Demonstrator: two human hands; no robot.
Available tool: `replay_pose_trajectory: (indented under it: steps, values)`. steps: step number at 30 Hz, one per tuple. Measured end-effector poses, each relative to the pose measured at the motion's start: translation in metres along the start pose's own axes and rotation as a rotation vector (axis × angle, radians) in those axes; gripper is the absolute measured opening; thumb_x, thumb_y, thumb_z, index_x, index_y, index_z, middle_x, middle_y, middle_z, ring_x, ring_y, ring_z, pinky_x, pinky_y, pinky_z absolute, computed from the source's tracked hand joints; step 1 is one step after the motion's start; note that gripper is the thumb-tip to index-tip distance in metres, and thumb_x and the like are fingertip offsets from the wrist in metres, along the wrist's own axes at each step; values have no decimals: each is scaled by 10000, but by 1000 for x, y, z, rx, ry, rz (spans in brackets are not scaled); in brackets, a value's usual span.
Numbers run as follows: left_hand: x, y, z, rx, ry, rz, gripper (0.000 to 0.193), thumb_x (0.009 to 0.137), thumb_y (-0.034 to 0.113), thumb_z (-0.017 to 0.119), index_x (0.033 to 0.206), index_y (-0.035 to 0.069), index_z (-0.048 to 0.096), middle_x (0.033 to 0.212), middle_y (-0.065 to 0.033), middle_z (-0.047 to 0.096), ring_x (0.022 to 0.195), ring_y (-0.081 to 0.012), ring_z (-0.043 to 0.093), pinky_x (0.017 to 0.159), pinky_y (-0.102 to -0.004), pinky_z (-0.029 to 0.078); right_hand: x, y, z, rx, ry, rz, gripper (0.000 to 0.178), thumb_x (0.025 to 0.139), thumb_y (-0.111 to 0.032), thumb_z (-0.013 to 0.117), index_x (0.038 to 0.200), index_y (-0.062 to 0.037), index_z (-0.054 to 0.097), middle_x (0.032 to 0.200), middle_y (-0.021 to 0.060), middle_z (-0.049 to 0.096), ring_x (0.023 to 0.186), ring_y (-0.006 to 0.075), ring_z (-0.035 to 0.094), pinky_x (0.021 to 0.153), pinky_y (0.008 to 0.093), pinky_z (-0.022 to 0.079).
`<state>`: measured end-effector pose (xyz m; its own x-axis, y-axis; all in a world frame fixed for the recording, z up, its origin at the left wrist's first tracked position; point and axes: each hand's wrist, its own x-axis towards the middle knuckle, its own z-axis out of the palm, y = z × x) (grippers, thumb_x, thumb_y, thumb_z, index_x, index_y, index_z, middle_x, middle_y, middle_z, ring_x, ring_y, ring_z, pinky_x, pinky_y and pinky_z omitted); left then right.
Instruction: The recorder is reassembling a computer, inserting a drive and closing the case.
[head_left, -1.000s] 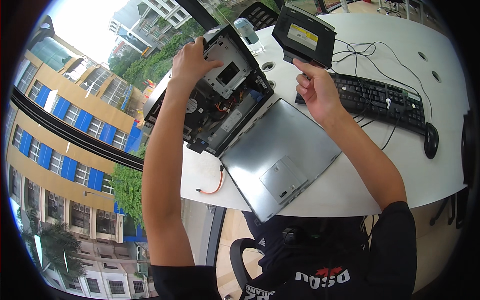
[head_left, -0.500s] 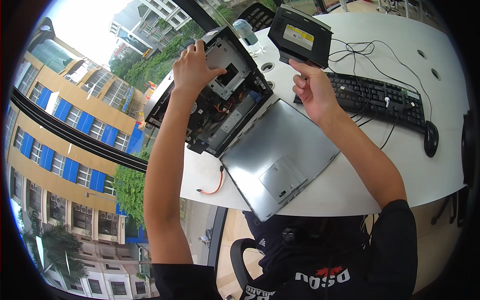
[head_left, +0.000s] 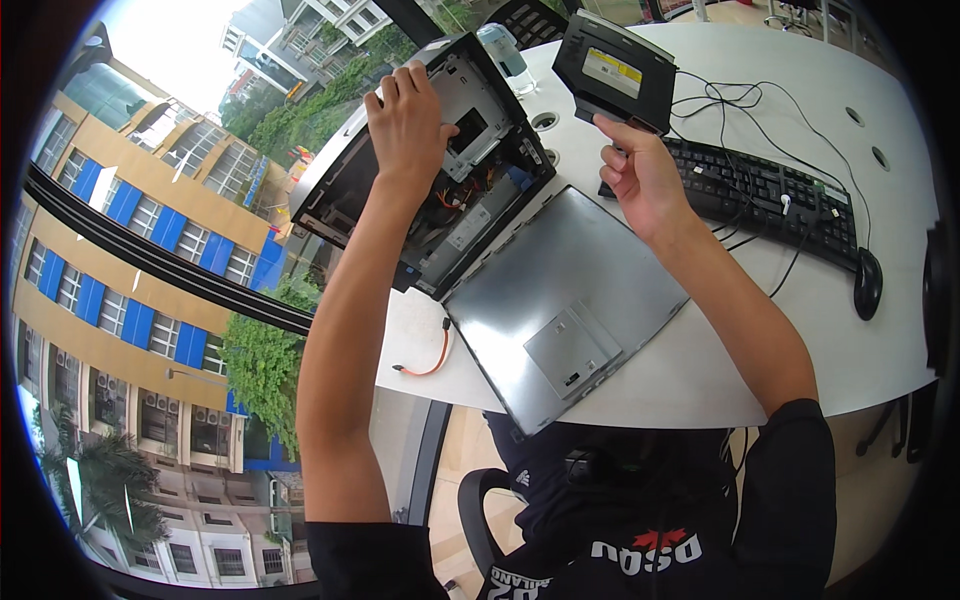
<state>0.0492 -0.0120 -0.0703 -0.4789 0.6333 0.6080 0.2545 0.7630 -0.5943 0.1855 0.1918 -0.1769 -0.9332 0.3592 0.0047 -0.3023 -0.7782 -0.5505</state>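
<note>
Left hand [head_left: 405,130]: fingers curled over edge of computer case [head_left: 478,160], upper centre. Right hand [head_left: 645,180]: fingers pinch disc drive [head_left: 614,72] by lower edge, upper right of centre. Brace case; keep drive clear of keyboard [head_left: 728,188].

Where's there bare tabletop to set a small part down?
Two patches of the white table look bare: one between the mouse, right forearm and near edge, another beyond the cables toward the far edge. It's crowded left, where the open computer case, metal panel and orange cable lie close together, and around the keyboard, crossed by cables.
</note>
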Motion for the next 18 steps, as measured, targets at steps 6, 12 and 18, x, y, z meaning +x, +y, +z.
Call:
replay_pose_trajectory:
  steps: [6, 12, 18]
  values:
    - [-2, -2, 1, -11, 40, 36, 988, 663, 460, 922, 1395, 8, 438, 1237, -121, 586, 1181, -281, 581, 992, -422, 437, -1, 1, -3, 12, -6, 1, 296, 863, -54, 759, 1094, -78, 576, 1027, 20, 626, 649, 66, 430, 565, 230, 393]
    - [-3, -4, -7, -37, -35, 20, 1019, 689, 480, 904, 1440, 3, 409, 1298, -129, 555, 1242, -294, 541, 1059, -444, 410, -2, -4, 2, 20, -9, 3, 327, 851, -56, 766, 1111, -81, 568, 1003, 17, 623, 653, 65, 436, 580, 240, 399]
    - [-25, 26, -22, -283, 312, 136, 833, 829, 418, 818, 1446, 0, 445, 1379, -181, 519, 1366, -340, 440, 1152, -492, 323, -11, -5, 11, 18, 13, 33, 226, 908, -67, 735, 1074, -100, 585, 907, -39, 582, 590, 37, 431, 518, 213, 359]
